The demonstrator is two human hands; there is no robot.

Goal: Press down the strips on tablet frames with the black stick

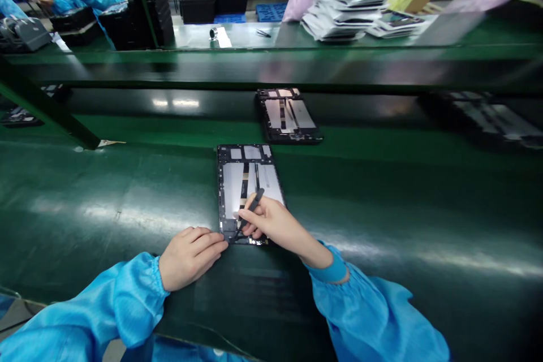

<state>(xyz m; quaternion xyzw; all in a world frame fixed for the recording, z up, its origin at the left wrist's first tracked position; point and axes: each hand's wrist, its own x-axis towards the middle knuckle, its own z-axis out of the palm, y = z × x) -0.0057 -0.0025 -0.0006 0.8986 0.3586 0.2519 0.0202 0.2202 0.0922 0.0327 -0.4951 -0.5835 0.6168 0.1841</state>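
An opened tablet [271,178] lies on the green bench, its inside facing up with pale battery areas and a dark ribbon cable [244,181] running lengthwise. My right hand [274,223] is closed around black tweezers [256,199], tilted so their tips reach down to the tablet's lower left part. At the tablet's lower left corner, my left hand [193,254] lies palm down with its fingers stretched out, the fingertips touching the edge. What the tweezer tips touch is too small to make out.
Beyond my tablet lies a second opened tablet [288,116]; another [496,119] is blurred at the right. A raised green shelf [237,62] crosses behind, bearing a stack of white-wrapped flat items [348,3] and black trays [153,5]. A green post [51,107] stands left. Co-workers are beyond.
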